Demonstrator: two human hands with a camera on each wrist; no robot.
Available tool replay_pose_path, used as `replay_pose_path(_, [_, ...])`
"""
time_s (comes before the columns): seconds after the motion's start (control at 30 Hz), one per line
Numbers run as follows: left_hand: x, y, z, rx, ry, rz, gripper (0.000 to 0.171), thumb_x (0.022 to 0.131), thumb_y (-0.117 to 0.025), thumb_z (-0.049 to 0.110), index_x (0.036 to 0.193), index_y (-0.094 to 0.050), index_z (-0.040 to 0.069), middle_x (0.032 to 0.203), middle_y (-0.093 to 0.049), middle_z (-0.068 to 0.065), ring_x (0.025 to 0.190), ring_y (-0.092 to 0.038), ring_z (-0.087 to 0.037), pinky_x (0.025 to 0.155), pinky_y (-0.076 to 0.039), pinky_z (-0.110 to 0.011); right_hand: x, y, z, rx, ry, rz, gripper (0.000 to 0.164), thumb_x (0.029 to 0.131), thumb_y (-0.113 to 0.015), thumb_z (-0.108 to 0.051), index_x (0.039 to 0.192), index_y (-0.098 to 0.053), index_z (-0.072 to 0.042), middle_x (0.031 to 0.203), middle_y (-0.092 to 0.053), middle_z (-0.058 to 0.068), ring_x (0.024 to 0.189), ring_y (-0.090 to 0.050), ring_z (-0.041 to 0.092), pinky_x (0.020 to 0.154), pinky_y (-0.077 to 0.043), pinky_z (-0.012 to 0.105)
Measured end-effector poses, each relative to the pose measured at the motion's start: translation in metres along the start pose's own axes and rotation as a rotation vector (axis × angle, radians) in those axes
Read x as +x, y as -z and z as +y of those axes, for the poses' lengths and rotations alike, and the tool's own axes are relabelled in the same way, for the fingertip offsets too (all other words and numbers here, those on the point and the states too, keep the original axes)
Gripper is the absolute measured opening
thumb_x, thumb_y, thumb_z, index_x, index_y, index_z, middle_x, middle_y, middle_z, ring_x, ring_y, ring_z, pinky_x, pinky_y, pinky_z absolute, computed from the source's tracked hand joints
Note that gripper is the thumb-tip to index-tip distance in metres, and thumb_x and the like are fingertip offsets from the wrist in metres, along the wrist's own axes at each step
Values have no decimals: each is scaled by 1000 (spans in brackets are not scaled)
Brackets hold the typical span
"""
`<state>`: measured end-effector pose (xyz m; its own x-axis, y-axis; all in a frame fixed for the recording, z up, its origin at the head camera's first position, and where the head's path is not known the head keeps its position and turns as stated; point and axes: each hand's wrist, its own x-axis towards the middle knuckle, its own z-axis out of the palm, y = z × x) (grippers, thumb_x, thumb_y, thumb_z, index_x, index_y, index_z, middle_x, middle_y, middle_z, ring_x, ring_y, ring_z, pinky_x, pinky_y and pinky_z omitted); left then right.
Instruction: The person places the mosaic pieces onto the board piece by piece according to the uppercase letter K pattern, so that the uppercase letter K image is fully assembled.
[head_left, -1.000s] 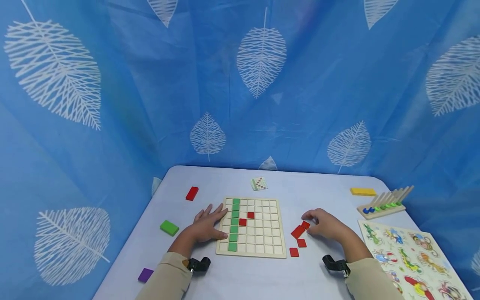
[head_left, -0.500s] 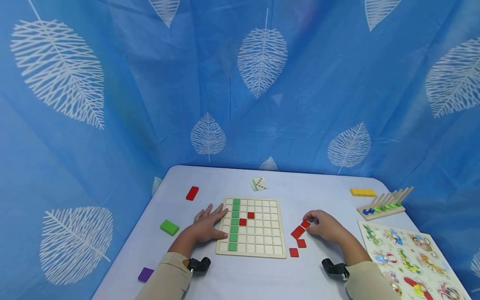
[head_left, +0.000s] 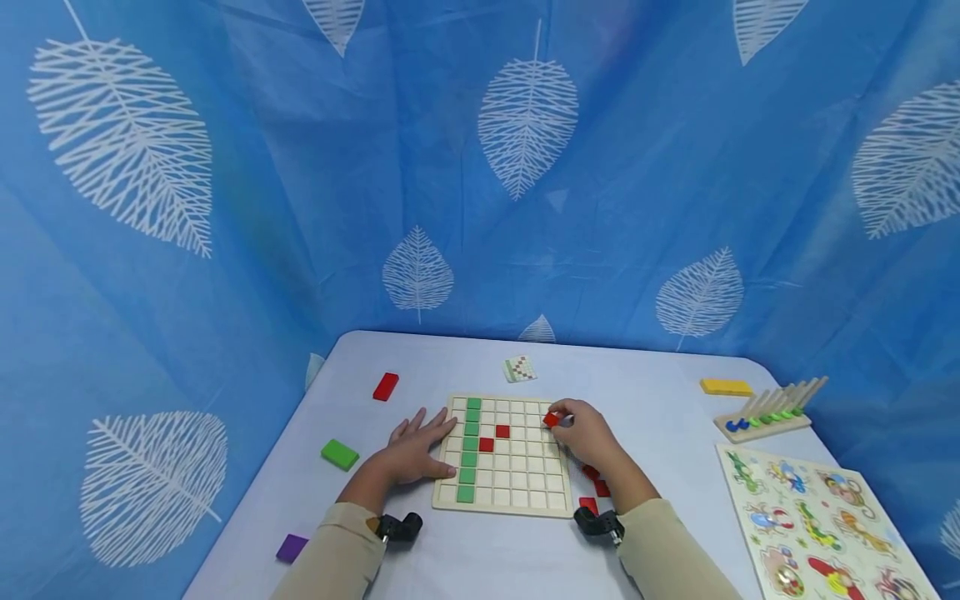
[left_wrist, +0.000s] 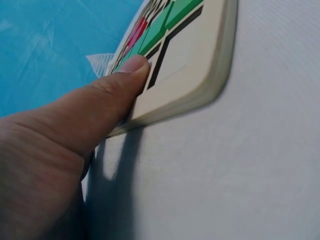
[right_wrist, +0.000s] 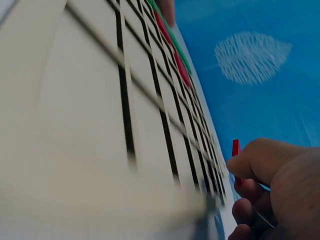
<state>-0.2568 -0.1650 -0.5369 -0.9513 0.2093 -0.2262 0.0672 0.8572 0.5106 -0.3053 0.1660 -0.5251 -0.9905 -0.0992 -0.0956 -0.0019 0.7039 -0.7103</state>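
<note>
A wooden grid board [head_left: 512, 510] lies on the table, with a column of green tiles [head_left: 468, 476] near its left side. Two red tiles [head_left: 487, 445] sit in squares right of that column. My left hand [head_left: 411, 455] rests at the board's left edge, fingers spread; in the left wrist view the thumb [left_wrist: 115, 92] lies on the rim. Over the board's right side, my right hand [head_left: 588, 433] pinches a red tile [head_left: 551, 419] between thumb and fingers. In the right wrist view this tile [right_wrist: 236, 148] shows edge-on. More red tiles [head_left: 588, 505] lie partly hidden under the right forearm.
A small pattern card [head_left: 519, 368] lies behind the board. Red [head_left: 386, 387], green [head_left: 340, 454] and purple [head_left: 292, 548] blocks are on the left. At right are a yellow block [head_left: 726, 387], a peg stand with beads [head_left: 762, 421] and an animal picture board [head_left: 817, 500].
My right hand has picked up a red tile from the loose ones and carried it left over the board's right side. The left hand has stayed in place.
</note>
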Motion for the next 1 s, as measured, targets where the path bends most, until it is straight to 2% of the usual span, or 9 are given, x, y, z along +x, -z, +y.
replay_pose_path(0.1, [0,1,1,3,-4,-12,98,80,-87,50,163,-37,34,176,-20,4,164,2,-32,131,-2,-59,8,-17,-14,-9,83,-18,37,92,-73,-9,129,-70,-12,125,-65,8,102,-58,24,90,-55,42])
replay_pose_path(0.17, [0,1,2,0,-5,-18,98,80,-87,49,163,-37,34,176,-20,3,164,2,-33,131,-2,-59,13,-24,-20,-20,130,-33,36,91,-71,-7,127,-71,-10,124,-65,9,103,-59,24,92,-55,44])
replay_pose_path(0.33, [-1,3,3,-3,-1,-16,98,80,-88,48,163,-38,33,176,-20,2,164,2,-33,131,-2,-59,22,-34,-28,-84,185,-70,37,90,-67,-2,125,-73,-11,122,-65,9,107,-59,24,94,-54,45])
replay_pose_path(0.5, [1,2,1,13,0,-15,98,81,-87,50,164,-37,34,176,-19,4,164,2,-33,131,-1,-59,25,-37,-31,-118,180,-90,35,91,-67,-2,123,-76,-15,119,-65,8,111,-60,26,99,-53,48])
replay_pose_path(0.67, [1,0,1,16,2,-16,99,80,-87,51,164,-37,34,176,-19,4,164,3,-32,131,-1,-59,25,-37,-30,-114,161,-101,35,91,-70,-4,123,-76,-16,119,-64,8,109,-59,26,98,-53,49])
replay_pose_path(1.0, [1,-3,3,22,14,-12,99,80,-87,50,164,-36,35,176,-19,4,164,3,-32,131,-1,-59,24,-37,-29,-15,104,-86,24,93,-72,-11,117,-75,-13,116,-65,7,104,-59,25,95,-52,48])
